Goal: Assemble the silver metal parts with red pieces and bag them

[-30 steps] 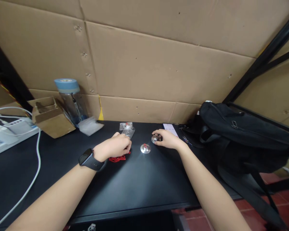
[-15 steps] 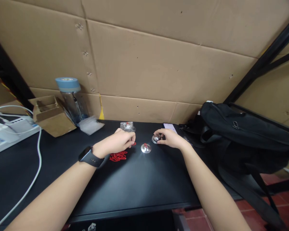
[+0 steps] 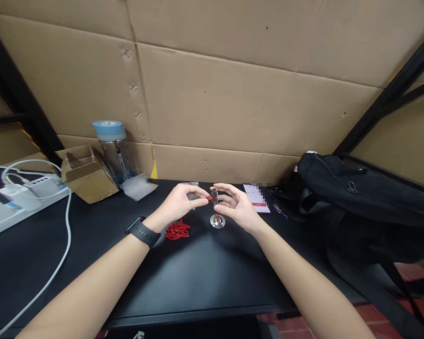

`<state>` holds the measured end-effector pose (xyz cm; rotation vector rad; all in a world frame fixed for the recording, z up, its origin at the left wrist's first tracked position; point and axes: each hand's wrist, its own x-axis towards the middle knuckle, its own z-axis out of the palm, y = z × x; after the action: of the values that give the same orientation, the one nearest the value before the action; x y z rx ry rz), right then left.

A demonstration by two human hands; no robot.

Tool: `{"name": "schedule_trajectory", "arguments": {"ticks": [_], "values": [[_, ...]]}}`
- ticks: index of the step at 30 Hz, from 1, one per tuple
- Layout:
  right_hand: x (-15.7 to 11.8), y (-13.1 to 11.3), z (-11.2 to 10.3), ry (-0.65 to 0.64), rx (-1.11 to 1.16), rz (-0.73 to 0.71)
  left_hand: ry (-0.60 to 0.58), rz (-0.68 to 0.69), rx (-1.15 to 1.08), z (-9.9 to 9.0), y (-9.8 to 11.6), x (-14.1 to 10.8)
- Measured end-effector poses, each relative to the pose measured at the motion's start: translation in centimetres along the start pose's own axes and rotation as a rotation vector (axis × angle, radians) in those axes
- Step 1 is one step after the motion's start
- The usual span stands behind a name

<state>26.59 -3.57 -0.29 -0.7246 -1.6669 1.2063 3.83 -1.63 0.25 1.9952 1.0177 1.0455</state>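
The right hand (image 3: 242, 209) has its grip closed on the rim of a disc (image 3: 215, 199), standing it on edge above the worktop (image 3: 198, 282), seemingly to leave its centre reachable for the red cord (image 3: 209, 198) pinched by the left hand (image 3: 178, 201).

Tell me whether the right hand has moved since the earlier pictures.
Yes, the right hand has moved left, away from the phone on the table.
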Motion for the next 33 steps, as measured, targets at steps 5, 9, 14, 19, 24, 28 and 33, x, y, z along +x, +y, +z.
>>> {"name": "schedule_trajectory", "arguments": {"ticks": [5, 9, 14, 19, 24, 28, 33], "values": [[-0.2, -0.2, 0.3, 0.018, 0.037, 0.005, 0.069, 0.059, 0.08, 0.6, 1.8, -0.6], [-0.2, 0.0, 0.6, 0.037, 0.012, -0.006, 0.156, 0.098, 0.152, 1.3, 2.5, -1.0], [-0.1, 0.3, 0.8, 0.074, -0.002, -0.011, 0.184, 0.096, 0.369, 1.9, 2.8, -1.2], [-0.1, 0.3, 0.9, 0.093, -0.014, -0.016, 0.187, 0.116, 0.551, 2.1, 3.0, -1.5], [-0.1, 0.4, 1.2, 0.103, -0.036, -0.036, 0.213, 0.154, 0.613, 2.2, 2.9, -1.6], [-0.1, 0.6, 1.5, 0.113, -0.039, -0.045, 0.256, 0.244, 0.678, 2.2, 2.7, -1.7], [-0.1, 0.5, 1.6, 0.114, -0.046, -0.059, 0.282, 0.283, 0.687, 2.2, 2.6, -1.7]]}}
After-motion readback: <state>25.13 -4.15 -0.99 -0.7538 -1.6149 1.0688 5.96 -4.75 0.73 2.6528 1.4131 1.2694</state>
